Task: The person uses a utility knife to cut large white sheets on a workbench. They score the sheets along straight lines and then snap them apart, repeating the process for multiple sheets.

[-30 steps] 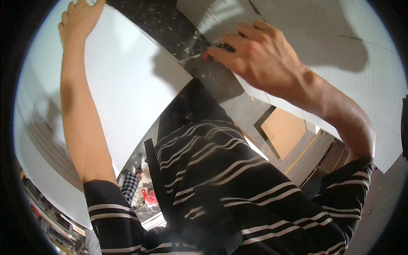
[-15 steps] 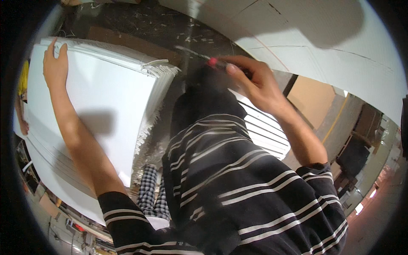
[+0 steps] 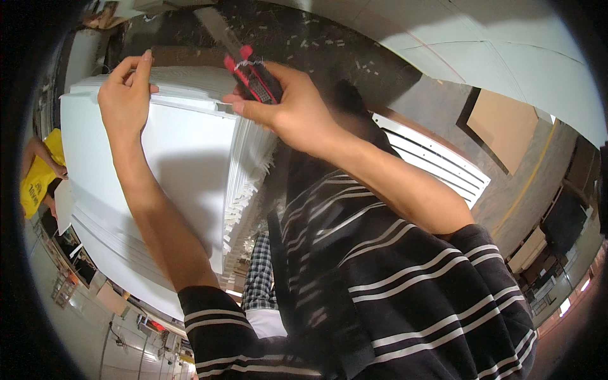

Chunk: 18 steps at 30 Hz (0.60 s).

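My right hand grips a bladed tool with a red-and-black handle. Its flat metal blade points up and away to the left, blurred, above the far right corner of a stack of thin white sheets. My left hand is at the far edge of the stack, its fingers bent and apart; no object shows in it. The right side of the stack carries a ragged white fringe.
Scraps litter the dark floor beyond. A large white panel spans the far right. A slotted white panel and brown board lie right. At left, a person in yellow stands beside the sheets.
My right hand has carried the bladed tool left, over the stack's far corner. My left hand has shifted right along the far edge, and its fingers are more bent.
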Motion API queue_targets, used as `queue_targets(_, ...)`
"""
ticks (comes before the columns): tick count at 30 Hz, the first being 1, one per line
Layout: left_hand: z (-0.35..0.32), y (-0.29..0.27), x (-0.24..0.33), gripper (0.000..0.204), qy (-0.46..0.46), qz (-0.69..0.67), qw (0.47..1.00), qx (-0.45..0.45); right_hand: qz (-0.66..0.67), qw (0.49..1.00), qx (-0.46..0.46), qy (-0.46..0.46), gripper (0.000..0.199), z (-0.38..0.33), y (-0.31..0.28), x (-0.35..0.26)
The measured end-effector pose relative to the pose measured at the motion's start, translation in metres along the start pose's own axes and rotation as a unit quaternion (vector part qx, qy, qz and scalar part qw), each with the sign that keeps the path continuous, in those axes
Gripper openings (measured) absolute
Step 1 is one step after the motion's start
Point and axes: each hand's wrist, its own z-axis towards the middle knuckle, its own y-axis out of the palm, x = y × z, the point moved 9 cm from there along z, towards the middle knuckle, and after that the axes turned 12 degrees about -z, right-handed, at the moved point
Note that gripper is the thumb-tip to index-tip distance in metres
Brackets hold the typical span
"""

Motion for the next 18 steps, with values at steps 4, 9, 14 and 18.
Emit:
queue_targets(4, 0.001, -0.006, 0.001, 0.035, -0.008, -0.002, 0.999, 0.039, 0.159, 0.977, -0.081, 0.112, 0.03, -0.026, 0.018, 0.017)
queue_targets(9, -0.003, -0.014, 0.003, 0.034, 0.004, -0.031, 0.997, 0.064, 0.1, 0.986, -0.047, 0.128, 0.036, -0.043, -0.02, 0.027)
queue_targets(14, 0.002, -0.034, -0.002, 0.029, 0.073, -0.029, 0.988, 0.133, -0.057, 0.995, -0.033, -0.069, 0.046, -0.053, -0.051, -0.007)
queue_targets(18, 0.007, -0.081, -0.015, 0.026, 0.158, -0.032, 0.95, 0.267, -0.338, 0.912, -0.026, -0.232, 0.048, -0.071, -0.057, -0.051)
